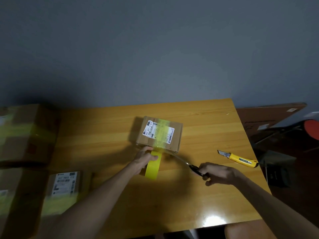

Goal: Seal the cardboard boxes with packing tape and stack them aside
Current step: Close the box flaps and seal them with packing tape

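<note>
A small cardboard box (148, 138) with a white shipping label sits mid-table. A yellow tape strip runs across its top and down the near side to a yellow tape roll (152, 167). My left hand (144, 159) grips that roll just in front of the box. My right hand (219, 173) holds black-handled scissors (188, 165). Their blades point left, reaching the stretched tape at the box's near bottom edge.
A yellow utility knife (239, 158) with its blade out lies right of the box on the wooden table (198, 195). Taped boxes stand at the left: a large box (25, 133) and a labelled small box (64, 185). A dark chair (293, 135) is beyond the table's right edge.
</note>
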